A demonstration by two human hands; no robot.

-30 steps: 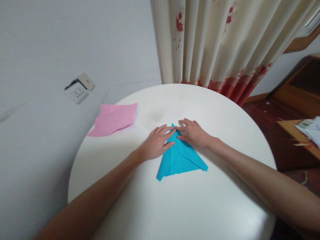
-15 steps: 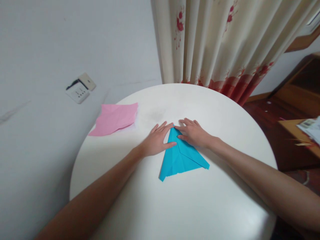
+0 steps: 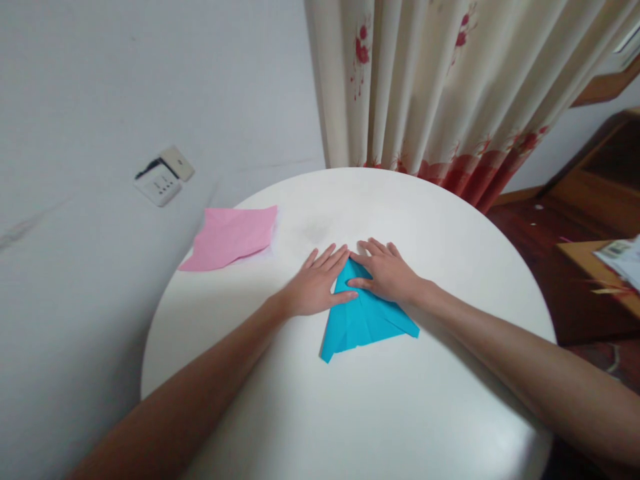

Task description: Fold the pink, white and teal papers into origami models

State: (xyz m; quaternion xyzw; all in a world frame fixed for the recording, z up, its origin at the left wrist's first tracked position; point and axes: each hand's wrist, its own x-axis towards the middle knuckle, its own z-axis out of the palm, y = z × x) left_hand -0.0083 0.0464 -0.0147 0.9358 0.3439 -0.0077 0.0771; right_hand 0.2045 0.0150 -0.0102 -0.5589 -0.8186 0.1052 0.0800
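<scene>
Here, two bare forearms reach in from the near edge of a round white table (image 3: 350, 413), converging on a folded sheet of blue paper (image 3: 365, 320) that lies flat near the table's middle. The paper is folded into a pointed, triangular shape, its tip aimed at the far side and its wide end nearer the person.

The left hand (image 3: 315, 287) rests palm down with its fingers spread and stretched flat. Its fingers lie along the left edge of the paper near the tip, and its thumb crosses onto the blue surface. It presses rather than grips.

The right hand (image 3: 387, 273) also lies palm down and open, fingers loosely extended and pointing left, covering the right side of the paper's tip. Its fingertips almost meet those of the left hand above the point.

A crumpled pink sheet (image 3: 230, 235) lies well apart at the table's far left edge. Behind the table hangs a cream curtain (image 3: 435, 80) with red flowers.
</scene>
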